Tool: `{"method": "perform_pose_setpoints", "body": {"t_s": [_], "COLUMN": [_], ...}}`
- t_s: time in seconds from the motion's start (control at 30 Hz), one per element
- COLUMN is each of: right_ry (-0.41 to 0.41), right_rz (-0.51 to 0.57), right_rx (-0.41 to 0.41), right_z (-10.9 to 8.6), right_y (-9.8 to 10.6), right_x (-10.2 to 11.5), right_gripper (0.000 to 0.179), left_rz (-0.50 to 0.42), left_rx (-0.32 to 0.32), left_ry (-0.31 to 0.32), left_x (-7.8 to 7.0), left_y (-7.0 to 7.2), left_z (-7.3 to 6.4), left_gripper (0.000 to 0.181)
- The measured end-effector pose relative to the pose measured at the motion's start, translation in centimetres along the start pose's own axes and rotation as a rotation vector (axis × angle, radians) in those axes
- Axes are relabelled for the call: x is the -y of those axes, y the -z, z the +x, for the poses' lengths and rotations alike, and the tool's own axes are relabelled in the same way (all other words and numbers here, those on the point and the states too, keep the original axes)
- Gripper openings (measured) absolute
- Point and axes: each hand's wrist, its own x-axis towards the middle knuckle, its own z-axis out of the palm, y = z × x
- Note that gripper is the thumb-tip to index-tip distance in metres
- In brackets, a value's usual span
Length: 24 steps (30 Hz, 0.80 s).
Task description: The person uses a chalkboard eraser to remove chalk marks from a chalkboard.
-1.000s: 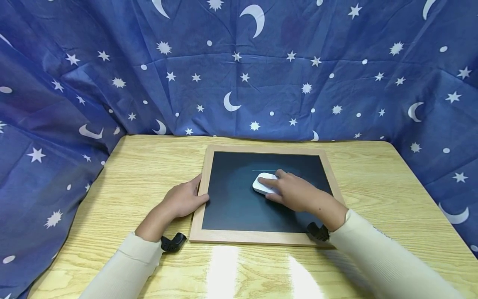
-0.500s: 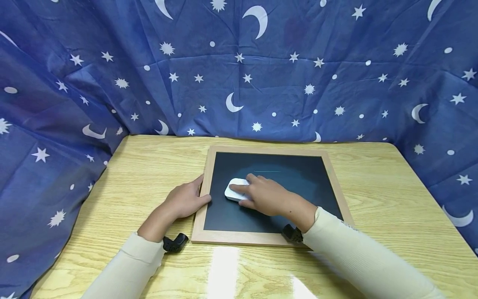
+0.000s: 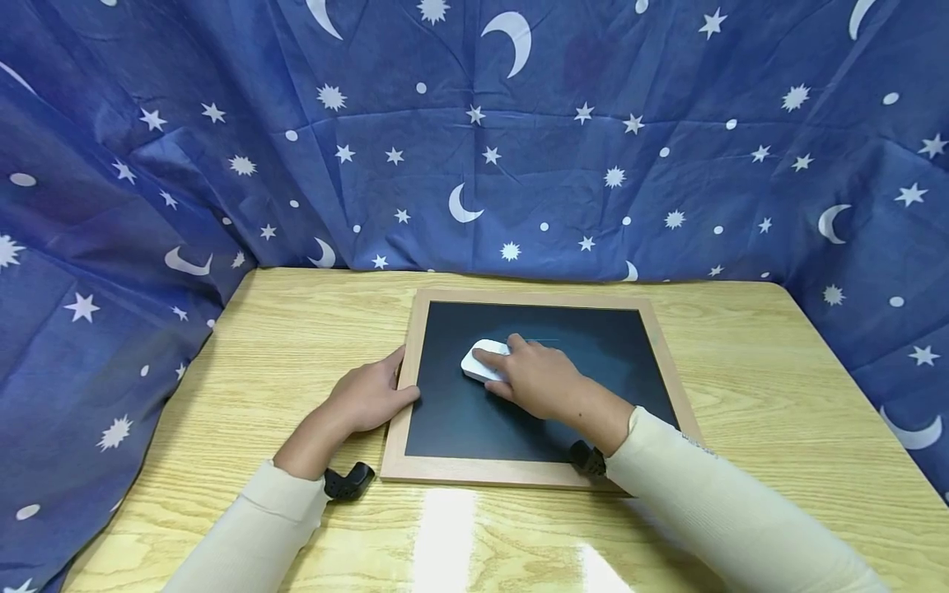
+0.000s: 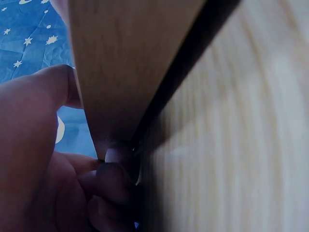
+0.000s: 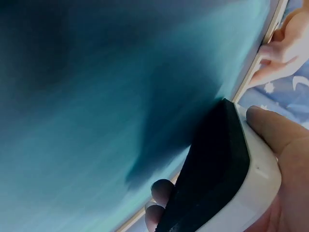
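Observation:
A wood-framed chalkboard [image 3: 445, 420] lies on the table, its dark surface smeared with faint chalk haze. My left hand [image 3: 365, 397] grips its left side, thumb over the frame. In the left wrist view, fingertips [image 4: 113, 181] curl in at the lower edge of the frame [image 4: 125, 58]. My right hand [image 3: 544, 380] holds a white chalkboard eraser [image 3: 482, 359] over the left-centre of the board, index finger stretched along its top. The right wrist view shows the eraser's black felt [image 5: 217, 164] facing the board. A thin chalk line [image 3: 547, 339] shows just beyond the right fingers.
The wood-grain table [image 3: 296, 321] extends around the board on all sides. A blue curtain [image 3: 415, 165] with moons and stars hangs at the back and both sides. A black wrist camera [image 3: 350, 482] sits at the left cuff, another [image 3: 587, 458] at the right.
The right hand slid the eraser left and toward the person, then slightly back right and away. The chalk line looks fainter now, its left part behind the fingers. The left hand keeps its grip.

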Motion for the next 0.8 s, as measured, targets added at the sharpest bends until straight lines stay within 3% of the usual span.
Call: {"method": "perform_pose_setpoints", "body": {"t_s": [0.23, 0.47, 0.8], "right_ry": [-0.119, -0.248, -0.302], "right_rz": [0.000, 0.022, 0.041], "right_rx": [0.001, 0.001, -0.040], "right_z": [-0.9, -2.8, -6.8], "right_y": [0.0, -0.1, -0.6], "right_x": [-2.6, -6.5, -11.4], "right_gripper": [0.052, 0.053, 0.053], "left_rz": [0.003, 0.002, 0.002], "left_rx": [0.003, 0.008, 0.003], "left_ry": [0.000, 0.012, 0.009], "left_x": [-0.1, -0.1, -0.1], "left_y": [-0.1, -0.1, -0.1], "left_z": [0.0, 0.0, -0.1], "left_gripper": [0.083, 0.084, 0.084]}}
